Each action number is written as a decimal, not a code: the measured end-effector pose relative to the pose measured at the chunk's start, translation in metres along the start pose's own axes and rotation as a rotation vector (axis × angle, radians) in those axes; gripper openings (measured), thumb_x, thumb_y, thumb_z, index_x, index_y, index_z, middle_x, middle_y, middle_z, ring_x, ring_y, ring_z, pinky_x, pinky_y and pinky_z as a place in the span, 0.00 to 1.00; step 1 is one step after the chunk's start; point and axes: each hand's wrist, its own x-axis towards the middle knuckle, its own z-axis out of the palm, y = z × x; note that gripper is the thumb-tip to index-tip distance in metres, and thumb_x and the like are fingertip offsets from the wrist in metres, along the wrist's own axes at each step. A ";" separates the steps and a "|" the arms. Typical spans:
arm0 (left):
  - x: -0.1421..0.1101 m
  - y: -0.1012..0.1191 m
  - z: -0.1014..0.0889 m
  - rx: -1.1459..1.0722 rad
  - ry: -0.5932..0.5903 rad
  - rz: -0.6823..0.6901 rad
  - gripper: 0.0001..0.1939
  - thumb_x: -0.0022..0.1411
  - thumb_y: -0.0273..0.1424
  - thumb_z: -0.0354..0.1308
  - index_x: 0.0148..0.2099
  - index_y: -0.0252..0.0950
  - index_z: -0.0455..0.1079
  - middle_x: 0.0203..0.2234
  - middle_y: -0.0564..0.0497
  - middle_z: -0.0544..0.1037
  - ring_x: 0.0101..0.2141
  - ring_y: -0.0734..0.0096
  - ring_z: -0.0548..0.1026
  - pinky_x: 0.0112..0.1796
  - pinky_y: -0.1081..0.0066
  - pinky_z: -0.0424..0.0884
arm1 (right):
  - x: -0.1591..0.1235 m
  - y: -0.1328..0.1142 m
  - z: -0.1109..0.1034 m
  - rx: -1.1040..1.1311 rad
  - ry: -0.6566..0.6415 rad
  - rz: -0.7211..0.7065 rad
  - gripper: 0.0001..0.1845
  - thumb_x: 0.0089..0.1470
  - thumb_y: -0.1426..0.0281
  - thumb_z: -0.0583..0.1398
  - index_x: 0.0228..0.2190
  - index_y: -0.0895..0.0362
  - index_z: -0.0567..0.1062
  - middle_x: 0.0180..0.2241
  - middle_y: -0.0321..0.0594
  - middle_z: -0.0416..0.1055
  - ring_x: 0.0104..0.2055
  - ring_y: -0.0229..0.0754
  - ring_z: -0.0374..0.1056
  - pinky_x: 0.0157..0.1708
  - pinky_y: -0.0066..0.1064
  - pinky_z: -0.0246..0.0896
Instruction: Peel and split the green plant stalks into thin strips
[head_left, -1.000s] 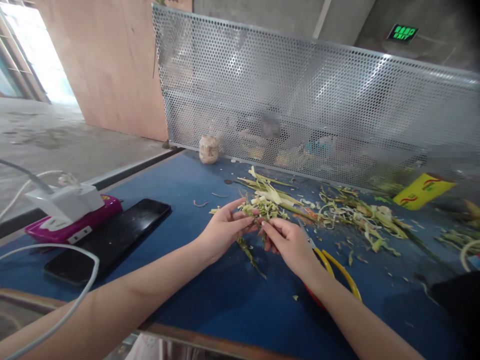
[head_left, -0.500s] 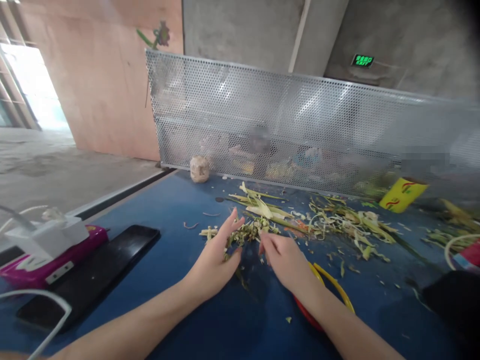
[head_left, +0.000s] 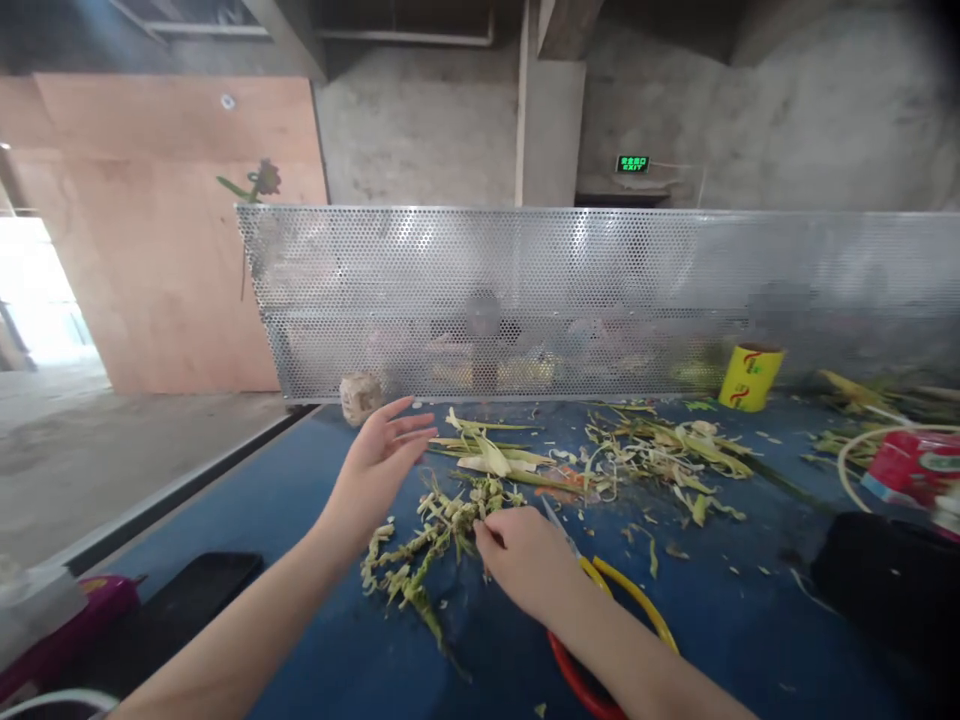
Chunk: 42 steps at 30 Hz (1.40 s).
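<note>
My left hand [head_left: 384, 450] is raised over the table's far left part, fingers stretched and apart, with nothing in it. A clump of wilted, knobbly green-yellow plant stalks [head_left: 420, 545] lies spread on the blue table [head_left: 315, 640] between my hands. The fingers of my right hand [head_left: 525, 560] are bent and pinched together at the clump's right edge; the exact bit between the fingertips is partly hidden. Under my right wrist lie scissors [head_left: 637, 592] with yellow and red handles, one blade showing beyond the hand.
Leafy scraps [head_left: 675, 450] litter the back right, beside a yellow roll [head_left: 752, 378]. A perforated metal screen [head_left: 420, 300] borders the far edge, with a whitish lump [head_left: 360, 398] before it. A black phone-like slab [head_left: 202, 600] and purple power strip [head_left: 97, 620] are left; a black object [head_left: 885, 570] is right.
My left hand has lifted away from the clump, up and to the left. The stalks now lie more spread toward me. My right hand stays by the clump. The view has tilted up and levelled.
</note>
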 end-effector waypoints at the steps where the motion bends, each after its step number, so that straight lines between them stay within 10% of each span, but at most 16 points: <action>1: 0.011 -0.003 0.006 0.065 -0.030 0.015 0.25 0.54 0.32 0.50 0.54 0.36 0.51 0.45 0.42 0.69 0.41 0.65 0.71 0.36 0.67 0.68 | 0.001 0.001 -0.002 0.000 0.001 0.002 0.20 0.52 0.68 0.48 0.14 0.58 0.68 0.14 0.36 0.66 0.17 0.34 0.61 0.17 0.27 0.37; 5: 0.050 -0.030 0.033 0.675 -0.336 0.198 0.22 0.54 0.24 0.45 0.52 0.31 0.52 0.40 0.43 0.71 0.40 0.69 0.70 0.41 0.69 0.65 | 0.004 0.005 -0.004 0.008 -0.017 -0.013 0.20 0.52 0.69 0.48 0.14 0.58 0.70 0.16 0.37 0.68 0.19 0.35 0.63 0.18 0.26 0.40; 16: 0.082 -0.052 0.094 1.015 -0.836 0.386 0.27 0.56 0.29 0.46 0.58 0.37 0.49 0.40 0.43 0.74 0.41 0.60 0.71 0.40 0.67 0.63 | 0.007 0.005 -0.006 -0.058 -0.109 -0.029 0.20 0.51 0.66 0.46 0.25 0.57 0.76 0.25 0.44 0.74 0.29 0.43 0.70 0.27 0.29 0.58; 42: 0.115 -0.069 0.095 1.152 -0.892 0.360 0.38 0.45 0.22 0.52 0.59 0.33 0.45 0.40 0.40 0.71 0.40 0.58 0.69 0.37 0.67 0.63 | 0.004 -0.004 -0.008 0.007 -0.174 -0.092 0.21 0.49 0.66 0.46 0.28 0.60 0.76 0.28 0.48 0.74 0.33 0.50 0.70 0.32 0.40 0.64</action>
